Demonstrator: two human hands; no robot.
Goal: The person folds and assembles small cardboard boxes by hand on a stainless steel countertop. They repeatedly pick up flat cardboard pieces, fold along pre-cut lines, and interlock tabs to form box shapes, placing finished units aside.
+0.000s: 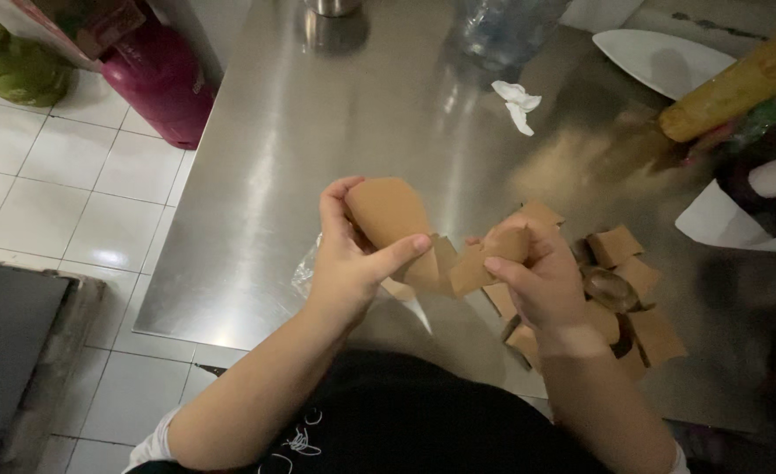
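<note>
Upper left of frame: green gas tank (15, 63) and pink gas tank (161, 77) stand on white tile floor (72, 189). Middle: left hand (346, 254) wraps fingers around rolled brown paper (389, 212), thumb pressed on top, above steel table (318, 114). Just right: right hand (541, 279) pinches other end of same brown paper, fingers curled shut. Lower right: pile of brown paper pieces (625, 298) lies on table. Upper right: crumpled white tissue (518, 101), white plate (660, 60), blurry yellow roll (739, 83).
</note>
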